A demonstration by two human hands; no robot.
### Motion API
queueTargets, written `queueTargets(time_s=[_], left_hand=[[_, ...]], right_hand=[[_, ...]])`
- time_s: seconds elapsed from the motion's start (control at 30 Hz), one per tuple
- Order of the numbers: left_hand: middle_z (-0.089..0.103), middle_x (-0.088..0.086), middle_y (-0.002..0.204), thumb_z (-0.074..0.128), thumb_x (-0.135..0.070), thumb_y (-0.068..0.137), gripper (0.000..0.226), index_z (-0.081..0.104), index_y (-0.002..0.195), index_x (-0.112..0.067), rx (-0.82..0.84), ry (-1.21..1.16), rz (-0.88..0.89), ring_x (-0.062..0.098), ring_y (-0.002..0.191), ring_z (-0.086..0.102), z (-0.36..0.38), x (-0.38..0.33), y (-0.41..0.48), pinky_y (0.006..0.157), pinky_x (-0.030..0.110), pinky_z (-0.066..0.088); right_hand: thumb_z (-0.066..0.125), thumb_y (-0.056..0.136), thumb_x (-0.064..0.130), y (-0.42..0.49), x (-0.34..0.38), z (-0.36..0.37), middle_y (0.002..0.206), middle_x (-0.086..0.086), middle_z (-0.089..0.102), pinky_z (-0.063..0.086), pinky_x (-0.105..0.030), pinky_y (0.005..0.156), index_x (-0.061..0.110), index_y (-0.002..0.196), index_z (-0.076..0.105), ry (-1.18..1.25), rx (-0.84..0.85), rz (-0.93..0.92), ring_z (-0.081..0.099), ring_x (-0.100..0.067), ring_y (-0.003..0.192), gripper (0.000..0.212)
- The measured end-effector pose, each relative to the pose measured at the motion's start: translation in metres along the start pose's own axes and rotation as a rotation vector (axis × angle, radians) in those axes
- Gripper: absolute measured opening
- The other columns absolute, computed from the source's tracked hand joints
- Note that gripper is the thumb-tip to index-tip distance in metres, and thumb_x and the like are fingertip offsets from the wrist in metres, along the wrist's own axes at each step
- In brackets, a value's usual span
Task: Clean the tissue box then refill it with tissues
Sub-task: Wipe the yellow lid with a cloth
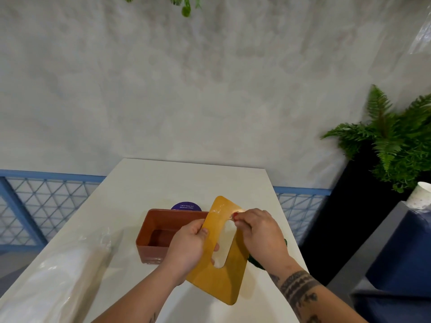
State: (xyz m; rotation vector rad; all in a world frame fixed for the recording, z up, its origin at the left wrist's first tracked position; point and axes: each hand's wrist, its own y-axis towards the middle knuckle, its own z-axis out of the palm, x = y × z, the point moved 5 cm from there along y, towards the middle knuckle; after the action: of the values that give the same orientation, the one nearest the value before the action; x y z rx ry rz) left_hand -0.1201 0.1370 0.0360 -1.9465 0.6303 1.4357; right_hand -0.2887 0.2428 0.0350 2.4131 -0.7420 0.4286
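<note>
The yellow lid [224, 283] of the tissue box was held tilted above the white surface [163, 183], off the brown box [161, 222], which sat open just behind it. The left hand [189, 245] had its grip closed round the lid's left edge, fingertips showing through the slot. The right hand [261, 231] pinched the lid at the slot's upper end. A purple disc [186, 206] lay beyond the box, something green [255, 262] under the right wrist, a plastic-wrapped pack [58, 276] at the left, and a fern [391, 145] off to the right.

white table [163, 183] | fern [396, 141] right | purple disc [185, 206] on table | paper cup [421, 194] far right
</note>
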Motion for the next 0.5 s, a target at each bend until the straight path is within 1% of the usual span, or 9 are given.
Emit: queueTargets(time_s=[0.07, 0.13, 0.2, 0.27, 0.33, 0.37, 0.4, 0.47, 0.5], left_hand=[[0.078, -0.009, 0.084, 0.04, -0.035, 0.109, 0.027, 0.066, 0.114, -0.04, 0.015, 0.023, -0.007, 0.019, 0.085, 0.075, 0.002, 0.003, 0.0, 0.085, 0.044, 0.061], [0.078, -0.004, 0.085, 0.04, -0.036, 0.109, 0.026, 0.065, 0.117, -0.04, 0.039, 0.025, -0.009, 0.02, 0.082, 0.076, 0.008, 0.004, -0.001, 0.082, 0.045, 0.063], [0.078, 0.001, 0.085, 0.041, -0.033, 0.109, 0.026, 0.066, 0.118, -0.037, 0.03, 0.008, -0.008, 0.022, 0.077, 0.076, 0.008, 0.001, -0.002, 0.071, 0.039, 0.065], [0.078, 0.002, 0.085, 0.042, -0.029, 0.11, 0.027, 0.067, 0.118, -0.034, 0.025, -0.01, 0.0, 0.021, 0.077, 0.075, 0.005, -0.001, -0.003, 0.064, 0.032, 0.063], [0.077, -0.006, 0.087, 0.042, -0.028, 0.11, 0.027, 0.066, 0.117, -0.036, 0.004, 0.022, 0.006, 0.013, 0.08, 0.072, -0.002, 0.001, -0.003, 0.056, 0.018, 0.056], [0.075, -0.01, 0.089, 0.041, -0.029, 0.11, 0.026, 0.064, 0.117, -0.039, -0.003, 0.045, 0.004, 0.009, 0.082, 0.07, -0.005, 0.002, -0.004, 0.056, 0.017, 0.053], [0.075, -0.012, 0.089, 0.041, -0.031, 0.11, 0.026, 0.064, 0.117, -0.04, 0.003, 0.062, -0.003, 0.008, 0.084, 0.069, -0.006, 0.003, -0.004, 0.061, 0.019, 0.053], [0.077, -0.008, 0.087, 0.04, -0.033, 0.11, 0.026, 0.064, 0.116, -0.04, 0.04, 0.072, -0.02, 0.013, 0.084, 0.073, -0.001, 0.005, -0.006, 0.075, 0.034, 0.061], [0.078, -0.006, 0.088, 0.041, -0.032, 0.11, 0.026, 0.065, 0.115, -0.04, 0.051, 0.062, -0.023, 0.015, 0.084, 0.075, 0.002, 0.004, -0.007, 0.078, 0.04, 0.063]], right_hand=[[0.059, 0.1, 0.031, 0.009, -0.004, -0.003, 0.11, 0.012, 0.068, 0.048, -0.028, 0.099, 0.029, 0.114, 0.074, 0.01, -0.035, 0.082, 0.056, -0.008, 0.103, 0.02], [0.057, 0.101, 0.034, 0.015, 0.004, -0.002, 0.113, 0.011, 0.068, 0.048, -0.027, 0.098, 0.029, 0.117, 0.072, 0.006, -0.065, 0.107, 0.056, -0.009, 0.104, 0.022], [0.057, 0.101, 0.036, 0.012, 0.018, 0.003, 0.113, 0.011, 0.068, 0.048, -0.026, 0.096, 0.029, 0.118, 0.071, 0.004, -0.058, 0.075, 0.057, -0.01, 0.104, 0.024], [0.06, 0.099, 0.036, 0.002, 0.023, 0.008, 0.111, 0.011, 0.069, 0.046, -0.024, 0.095, 0.028, 0.117, 0.073, 0.011, -0.043, 0.018, 0.058, -0.01, 0.103, 0.023], [0.062, 0.098, 0.034, -0.007, 0.018, 0.009, 0.109, 0.011, 0.068, 0.047, -0.022, 0.095, 0.028, 0.115, 0.074, 0.009, -0.015, 0.007, 0.059, -0.009, 0.102, 0.021], [0.061, 0.099, 0.033, -0.008, 0.012, 0.008, 0.109, 0.012, 0.068, 0.048, -0.024, 0.096, 0.029, 0.114, 0.073, 0.007, -0.008, 0.032, 0.059, -0.008, 0.101, 0.02], [0.06, 0.099, 0.033, -0.007, 0.006, 0.008, 0.11, 0.013, 0.067, 0.05, -0.028, 0.097, 0.029, 0.114, 0.072, 0.011, -0.013, 0.075, 0.058, -0.008, 0.101, 0.02], [0.058, 0.1, 0.033, 0.0, 0.003, 0.005, 0.111, 0.011, 0.066, 0.051, -0.031, 0.097, 0.028, 0.115, 0.071, 0.035, -0.068, 0.174, 0.058, -0.009, 0.101, 0.02], [0.058, 0.1, 0.032, 0.004, 0.007, 0.005, 0.112, 0.01, 0.067, 0.05, -0.031, 0.096, 0.027, 0.115, 0.071, 0.043, -0.1, 0.189, 0.058, -0.011, 0.102, 0.02]])
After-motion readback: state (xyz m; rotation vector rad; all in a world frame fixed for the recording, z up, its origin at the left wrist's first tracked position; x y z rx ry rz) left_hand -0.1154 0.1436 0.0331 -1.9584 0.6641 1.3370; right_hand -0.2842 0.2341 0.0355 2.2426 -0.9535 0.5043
